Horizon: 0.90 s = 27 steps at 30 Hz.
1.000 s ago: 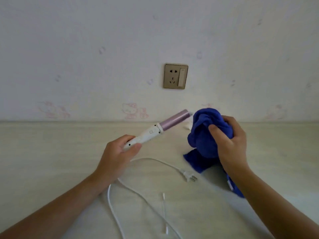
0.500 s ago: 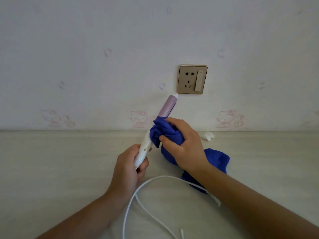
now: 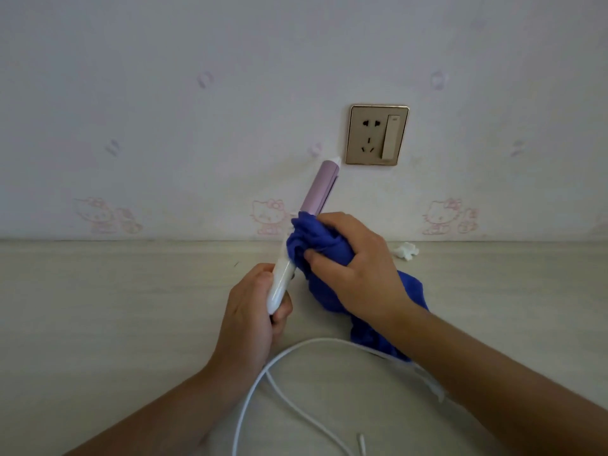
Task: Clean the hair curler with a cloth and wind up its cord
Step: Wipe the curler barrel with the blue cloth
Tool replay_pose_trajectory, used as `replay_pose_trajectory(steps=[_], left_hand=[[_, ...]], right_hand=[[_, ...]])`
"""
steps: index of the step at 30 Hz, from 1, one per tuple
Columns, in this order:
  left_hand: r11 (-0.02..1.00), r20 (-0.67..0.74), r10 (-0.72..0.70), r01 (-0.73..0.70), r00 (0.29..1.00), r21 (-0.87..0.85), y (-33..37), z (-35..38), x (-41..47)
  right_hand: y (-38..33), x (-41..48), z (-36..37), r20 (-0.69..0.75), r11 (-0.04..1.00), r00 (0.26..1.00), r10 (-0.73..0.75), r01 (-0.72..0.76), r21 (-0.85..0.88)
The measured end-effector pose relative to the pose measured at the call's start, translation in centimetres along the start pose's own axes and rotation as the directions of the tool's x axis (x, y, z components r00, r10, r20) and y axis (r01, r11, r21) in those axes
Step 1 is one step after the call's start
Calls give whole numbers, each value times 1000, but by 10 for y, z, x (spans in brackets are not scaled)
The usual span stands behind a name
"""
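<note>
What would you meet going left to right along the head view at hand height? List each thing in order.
left hand → hair curler → blue cloth → right hand → small white scrap by the wall.

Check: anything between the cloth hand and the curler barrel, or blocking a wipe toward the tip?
Nothing visible. The right hand presses the blue cloth against the hair curler where the white handle meets the lilac barrel. The barrel above is bare up to its tip. The left hand has its grip low on the handle, clear of the wipe.
</note>
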<state>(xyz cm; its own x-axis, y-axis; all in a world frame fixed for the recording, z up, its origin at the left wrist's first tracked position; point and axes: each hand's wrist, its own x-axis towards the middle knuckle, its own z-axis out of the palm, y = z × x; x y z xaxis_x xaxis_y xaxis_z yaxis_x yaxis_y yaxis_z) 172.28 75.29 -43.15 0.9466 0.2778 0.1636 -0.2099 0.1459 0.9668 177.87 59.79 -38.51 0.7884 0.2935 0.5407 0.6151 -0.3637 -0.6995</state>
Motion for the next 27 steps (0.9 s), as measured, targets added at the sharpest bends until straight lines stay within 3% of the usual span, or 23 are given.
replay_pose_trajectory(steps=[5, 7, 12, 14, 18, 20, 22, 27], left_hand=[[994, -98, -86, 78, 992, -82, -4, -4, 7], [998, -91, -48, 45, 995, -33, -1, -4, 4], [997, 27, 32, -34, 999, 73, 5, -3, -5], [995, 29, 37, -39, 999, 89, 4, -1, -7], [998, -71, -46, 43, 996, -47, 9, -1, -6], [997, -67, -83, 82, 994, -11, 12, -6, -2], [999, -42, -51, 52, 998, 11, 18, -6, 0], [993, 115, 9, -22, 993, 117, 24, 5, -3]], right_hand=[[-10, -26, 16, 303, 989, 942, -144, 148, 10], [-10, -20, 13, 261, 986, 952, -158, 165, -5], [-9, -2, -6, -56, 998, 998, -11, 14, 54], [-12, -4, -3, -66, 998, 998, -8, 12, 62], [-17, -21, 11, 198, 990, 972, -126, 112, 81], [-19, -28, 14, 256, 987, 954, -153, 138, 78], [-22, -27, 10, 193, 987, 968, -158, 151, 52], [-28, -2, -13, -155, 996, 988, -21, 33, 79]])
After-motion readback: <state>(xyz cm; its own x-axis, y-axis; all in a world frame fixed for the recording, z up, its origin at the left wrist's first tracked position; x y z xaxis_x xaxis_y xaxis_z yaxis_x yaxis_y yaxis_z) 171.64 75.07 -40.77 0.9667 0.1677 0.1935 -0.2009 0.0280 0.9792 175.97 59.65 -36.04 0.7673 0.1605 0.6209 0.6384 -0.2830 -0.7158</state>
